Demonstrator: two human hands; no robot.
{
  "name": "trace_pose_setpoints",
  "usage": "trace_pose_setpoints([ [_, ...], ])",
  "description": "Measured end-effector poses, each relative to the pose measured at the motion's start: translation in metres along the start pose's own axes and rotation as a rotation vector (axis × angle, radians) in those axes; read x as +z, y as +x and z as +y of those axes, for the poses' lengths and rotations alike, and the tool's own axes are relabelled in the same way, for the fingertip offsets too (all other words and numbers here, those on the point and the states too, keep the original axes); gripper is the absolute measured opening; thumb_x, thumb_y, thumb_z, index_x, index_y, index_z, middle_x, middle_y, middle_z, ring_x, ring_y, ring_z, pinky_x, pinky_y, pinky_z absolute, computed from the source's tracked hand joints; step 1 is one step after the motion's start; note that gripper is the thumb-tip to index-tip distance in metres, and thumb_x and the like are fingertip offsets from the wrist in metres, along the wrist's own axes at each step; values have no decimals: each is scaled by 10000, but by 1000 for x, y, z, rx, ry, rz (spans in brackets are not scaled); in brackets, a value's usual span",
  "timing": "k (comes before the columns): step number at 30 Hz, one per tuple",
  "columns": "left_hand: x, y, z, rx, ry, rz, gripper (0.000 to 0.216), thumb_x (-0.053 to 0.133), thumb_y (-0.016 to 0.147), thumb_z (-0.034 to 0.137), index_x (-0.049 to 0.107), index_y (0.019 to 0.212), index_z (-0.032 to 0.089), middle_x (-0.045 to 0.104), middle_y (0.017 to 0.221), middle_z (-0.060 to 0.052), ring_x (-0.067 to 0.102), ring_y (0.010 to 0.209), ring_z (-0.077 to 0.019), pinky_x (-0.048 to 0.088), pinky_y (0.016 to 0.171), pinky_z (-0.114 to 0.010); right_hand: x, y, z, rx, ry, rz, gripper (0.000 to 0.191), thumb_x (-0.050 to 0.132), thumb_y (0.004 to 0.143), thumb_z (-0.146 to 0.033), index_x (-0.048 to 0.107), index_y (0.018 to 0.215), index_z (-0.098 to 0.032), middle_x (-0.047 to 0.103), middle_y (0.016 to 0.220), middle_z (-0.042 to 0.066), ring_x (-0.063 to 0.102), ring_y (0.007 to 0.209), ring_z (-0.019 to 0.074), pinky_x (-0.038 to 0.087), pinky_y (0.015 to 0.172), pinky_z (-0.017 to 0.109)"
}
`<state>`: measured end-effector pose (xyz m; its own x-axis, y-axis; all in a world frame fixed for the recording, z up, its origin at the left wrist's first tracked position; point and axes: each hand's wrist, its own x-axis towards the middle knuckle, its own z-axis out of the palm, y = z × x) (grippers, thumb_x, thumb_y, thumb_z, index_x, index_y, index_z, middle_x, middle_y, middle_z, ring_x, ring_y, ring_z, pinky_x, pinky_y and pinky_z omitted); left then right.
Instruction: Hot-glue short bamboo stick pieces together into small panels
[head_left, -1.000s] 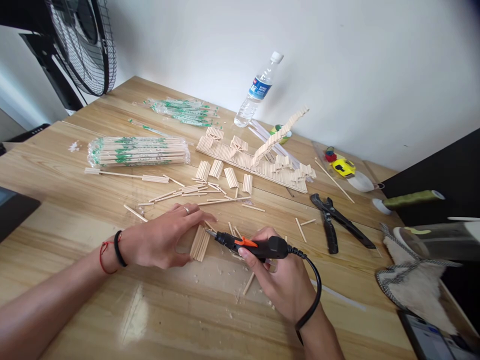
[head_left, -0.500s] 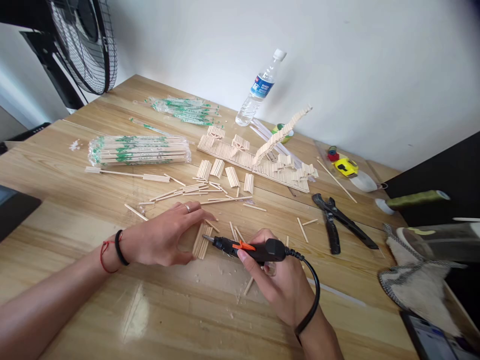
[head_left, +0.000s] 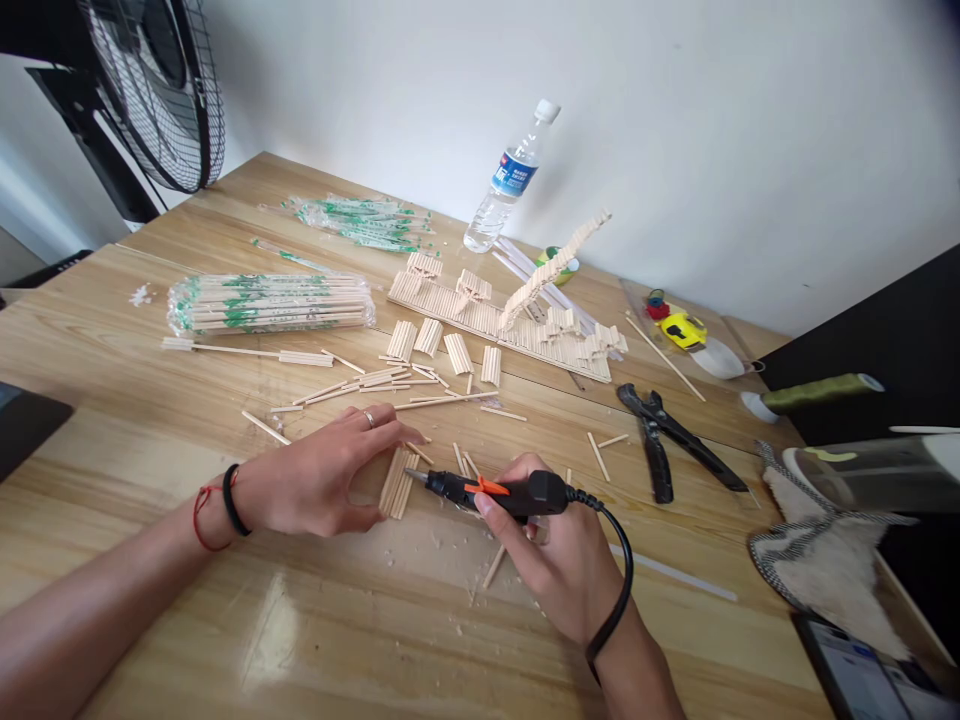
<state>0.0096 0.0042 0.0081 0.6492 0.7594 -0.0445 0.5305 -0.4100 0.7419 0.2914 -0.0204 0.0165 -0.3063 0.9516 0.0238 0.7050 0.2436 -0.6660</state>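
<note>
A small panel of short wooden sticks (head_left: 394,490) lies flat on the table, its sticks side by side. My left hand (head_left: 330,470) curves around it, the thumb at its lower corner and the fingers at its upper end. In my right hand (head_left: 551,545) is a black corded hot glue pen (head_left: 457,490) with an orange trigger. Its metal tip points left and meets the panel's right part. Loose short sticks (head_left: 465,460) lie just above the pen. Behind my hands are several small finished stick panels (head_left: 457,353) and a long stick-built model (head_left: 510,320).
Bundled wrapped sticks (head_left: 270,303) lie at left, with more wrappers (head_left: 360,222) behind. A water bottle (head_left: 506,185) stands by the wall. To the right are cutting pliers (head_left: 656,440), a yellow tape measure (head_left: 682,330), a thread spool (head_left: 817,394) and a phone (head_left: 855,670). A fan (head_left: 157,90) stands far left.
The whole view has shifted slightly, so the scene sits a little further left. Both hands, the glue pen and the small panel keep nearly the same positions relative to each other.
</note>
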Motion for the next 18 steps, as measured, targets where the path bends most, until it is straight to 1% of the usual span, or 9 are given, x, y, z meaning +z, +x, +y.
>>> trace_pose_setpoints([
  [5, 1, 0, -2, 1, -6, 1, 714, 780, 802, 154, 481, 1447, 217, 548, 1334, -102, 585, 1202, -316, 467, 1054, -459, 2, 0, 1, 1, -5, 39, 279, 603, 1003, -467, 582, 843, -240, 613, 726, -11, 552, 585, 175, 422, 562, 293],
  [11, 0, 0, -1, -10, -15, -4, 700, 789, 803, 170, 495, 1435, 223, 560, 1314, -93, 595, 1176, -309, 485, 1026, -449, 2, -1, -3, 10, 56, -57, 279, 588, 995, -448, 524, 814, -245, 559, 683, -32, 529, 610, 174, 396, 577, 289],
  [15, -1, 0, -2, 1, -9, 4, 699, 794, 801, 157, 497, 1428, 238, 576, 1294, -78, 602, 1179, -302, 494, 1025, -428, 0, -1, -3, 13, 112, -132, 266, 571, 999, -445, 506, 835, -245, 511, 677, -43, 495, 606, 166, 376, 556, 277],
  [18, 0, -1, -4, 7, -9, 4, 716, 790, 809, 136, 471, 1441, 246, 569, 1341, -82, 592, 1212, -300, 490, 1044, -425, -2, 0, -4, 24, 117, -137, 264, 562, 996, -444, 509, 830, -246, 492, 660, -49, 469, 578, 159, 361, 530, 272],
])
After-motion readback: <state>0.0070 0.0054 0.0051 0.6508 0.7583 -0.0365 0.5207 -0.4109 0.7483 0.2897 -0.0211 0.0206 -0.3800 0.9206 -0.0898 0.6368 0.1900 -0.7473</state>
